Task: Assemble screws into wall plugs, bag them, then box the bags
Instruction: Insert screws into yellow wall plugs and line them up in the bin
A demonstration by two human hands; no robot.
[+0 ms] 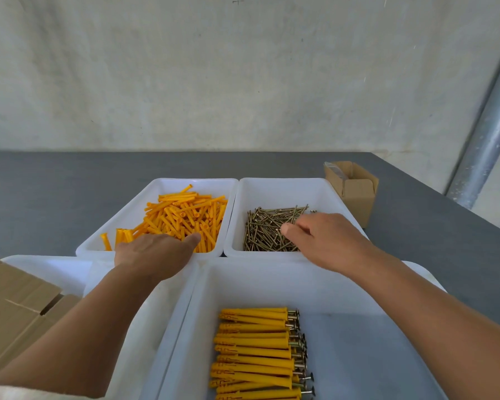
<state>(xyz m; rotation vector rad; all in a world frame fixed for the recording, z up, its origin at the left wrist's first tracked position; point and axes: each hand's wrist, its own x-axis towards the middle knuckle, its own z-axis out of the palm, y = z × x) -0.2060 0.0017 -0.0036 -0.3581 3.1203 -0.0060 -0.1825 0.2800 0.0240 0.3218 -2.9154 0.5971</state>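
1. On the dark grey bench [70,183], the near white plastic tray [358,298] holds assembled plug-and-screw pairs [254,356].
2. Your left grip [153,255] reaches into the loose yellow plastic wall plugs [185,215]. Its fingers are hidden, so I cannot tell its state. The plugs look light and stiff: pinch one mid-body.
3. Your right grip [326,241] curls over the thin brass-coloured screws [263,232], and I cannot tell whether it pinches one. They are likely sharp and slippery: hold near the head.

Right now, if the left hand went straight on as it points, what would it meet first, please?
Probably the orange wall plugs heaped in their white tray: the left hand reaches over the near rim, though its height is unclear.
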